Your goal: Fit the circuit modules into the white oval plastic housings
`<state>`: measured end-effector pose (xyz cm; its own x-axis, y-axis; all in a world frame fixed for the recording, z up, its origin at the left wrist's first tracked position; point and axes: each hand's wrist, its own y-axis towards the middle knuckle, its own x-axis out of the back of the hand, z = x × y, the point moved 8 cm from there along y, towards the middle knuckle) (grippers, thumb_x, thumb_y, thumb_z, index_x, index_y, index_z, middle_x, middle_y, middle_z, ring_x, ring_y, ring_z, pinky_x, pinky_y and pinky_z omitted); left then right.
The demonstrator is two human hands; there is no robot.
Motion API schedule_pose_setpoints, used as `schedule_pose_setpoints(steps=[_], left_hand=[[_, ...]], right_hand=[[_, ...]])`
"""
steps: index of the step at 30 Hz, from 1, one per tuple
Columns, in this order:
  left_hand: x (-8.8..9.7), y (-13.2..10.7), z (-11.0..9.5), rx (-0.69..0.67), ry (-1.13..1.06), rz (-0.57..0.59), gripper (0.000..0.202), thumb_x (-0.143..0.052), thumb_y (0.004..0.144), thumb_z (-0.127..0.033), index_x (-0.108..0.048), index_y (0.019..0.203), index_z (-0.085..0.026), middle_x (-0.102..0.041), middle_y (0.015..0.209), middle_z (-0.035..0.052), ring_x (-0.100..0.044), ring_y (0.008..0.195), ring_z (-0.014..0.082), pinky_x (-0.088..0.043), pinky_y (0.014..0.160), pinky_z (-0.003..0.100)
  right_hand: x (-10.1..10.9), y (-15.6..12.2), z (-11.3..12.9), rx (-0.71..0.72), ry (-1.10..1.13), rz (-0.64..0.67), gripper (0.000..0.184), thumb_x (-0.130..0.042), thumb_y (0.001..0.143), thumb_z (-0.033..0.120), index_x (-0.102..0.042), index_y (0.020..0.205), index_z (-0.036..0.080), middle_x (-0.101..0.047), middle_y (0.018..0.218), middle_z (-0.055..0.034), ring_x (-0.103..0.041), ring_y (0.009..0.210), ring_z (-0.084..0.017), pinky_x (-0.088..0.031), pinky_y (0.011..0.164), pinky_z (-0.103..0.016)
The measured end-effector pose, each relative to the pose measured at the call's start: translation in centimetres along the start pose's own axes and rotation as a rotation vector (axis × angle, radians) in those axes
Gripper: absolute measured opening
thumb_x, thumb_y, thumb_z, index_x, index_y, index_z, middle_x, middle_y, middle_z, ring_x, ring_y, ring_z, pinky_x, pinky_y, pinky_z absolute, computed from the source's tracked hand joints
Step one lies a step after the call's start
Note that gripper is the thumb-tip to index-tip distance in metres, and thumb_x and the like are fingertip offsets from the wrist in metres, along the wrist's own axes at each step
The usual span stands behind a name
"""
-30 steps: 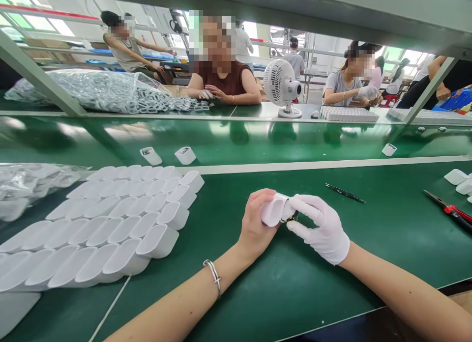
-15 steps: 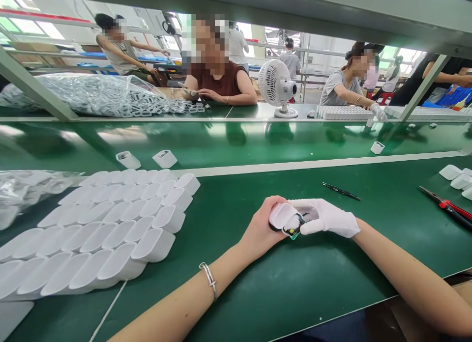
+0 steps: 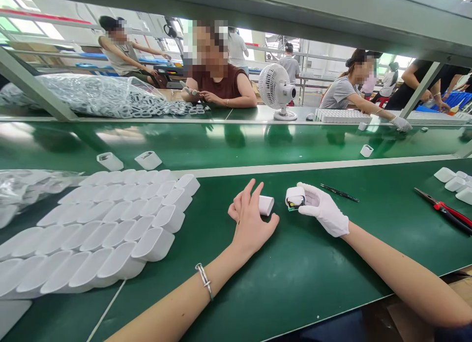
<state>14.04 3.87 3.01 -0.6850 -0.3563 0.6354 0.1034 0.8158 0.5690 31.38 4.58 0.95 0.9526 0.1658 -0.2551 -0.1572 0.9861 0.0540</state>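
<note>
My bare left hand (image 3: 250, 214) is over the green table with its fingers spread. Just behind those fingers lies a white plastic casing (image 3: 266, 205), partly hidden by the hand; whether they touch I cannot tell. To the right, my white-gloved right hand (image 3: 326, 209) grips a small white device (image 3: 295, 195) between thumb and fingers. A green circuit board and dark and yellow parts show at its lower open end. Black tweezers (image 3: 339, 192) lie on the table beyond the gloved hand.
Rows of white casings (image 3: 121, 234) cover the table at left. Red-handled pliers (image 3: 440, 207) and more white casings (image 3: 457, 182) lie at right. White units (image 3: 148, 160) sit on the green belt (image 3: 221, 145). Co-workers and a fan (image 3: 278, 91) are across it.
My hands have come apart. The left has let go and opened, and a white casing now lies by it. The right still holds the device. Units on the belt have shifted left.
</note>
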Motion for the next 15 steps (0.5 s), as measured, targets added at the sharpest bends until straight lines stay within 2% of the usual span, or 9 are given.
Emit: schedule_pose_setpoints(steps=[3, 5, 9, 15], left_hand=[[0.4, -0.3, -1.9, -0.111, -0.138, 0.075, 0.059, -0.059, 0.071, -0.022, -0.044, 0.128, -0.024, -0.056, 0.119, 0.011, -0.043, 0.11, 0.0312, -0.03, 0.088, 0.049], [0.2, -0.5, -2.3, -0.103, -0.201, 0.127, 0.053, -0.062, 0.073, -0.03, -0.05, 0.124, -0.025, -0.06, 0.107, 0.0086, -0.048, 0.104, 0.0294, -0.031, 0.084, 0.045], [-0.4, -0.6, -1.4, 0.005, -0.269, 0.152, 0.039, -0.067, 0.072, -0.042, -0.063, 0.108, -0.027, -0.06, 0.098, 0.005, -0.053, 0.095, 0.0266, -0.031, 0.082, 0.043], [-1.5, -0.7, -0.6, 0.015, -0.41, 0.213, 0.048, -0.067, 0.069, -0.054, -0.064, 0.109, -0.029, -0.062, 0.099, 0.0055, -0.054, 0.095, 0.0282, -0.032, 0.086, 0.045]], right_hand=[[-0.8, -0.6, 0.1, 0.0, 0.003, 0.032, 0.074, -0.084, 0.049, 0.021, -0.055, 0.116, 0.021, -0.062, 0.118, -0.0085, -0.059, 0.108, -0.022, -0.043, 0.1, -0.043], [-1.4, -1.0, 0.3, 0.009, -0.007, 0.06, 0.073, -0.084, 0.05, 0.023, -0.055, 0.117, 0.022, -0.062, 0.118, -0.0086, -0.06, 0.107, -0.022, -0.045, 0.098, -0.043], [-2.3, -1.5, 0.3, 0.028, -0.021, 0.097, 0.072, -0.085, 0.05, 0.028, -0.056, 0.115, 0.022, -0.063, 0.116, -0.0091, -0.061, 0.105, -0.023, -0.046, 0.096, -0.042], [-1.9, -1.4, 0.0, 0.012, 0.002, 0.057, 0.069, -0.086, 0.048, 0.027, -0.056, 0.11, 0.02, -0.065, 0.109, -0.0079, -0.063, 0.1, -0.022, -0.049, 0.091, -0.041]])
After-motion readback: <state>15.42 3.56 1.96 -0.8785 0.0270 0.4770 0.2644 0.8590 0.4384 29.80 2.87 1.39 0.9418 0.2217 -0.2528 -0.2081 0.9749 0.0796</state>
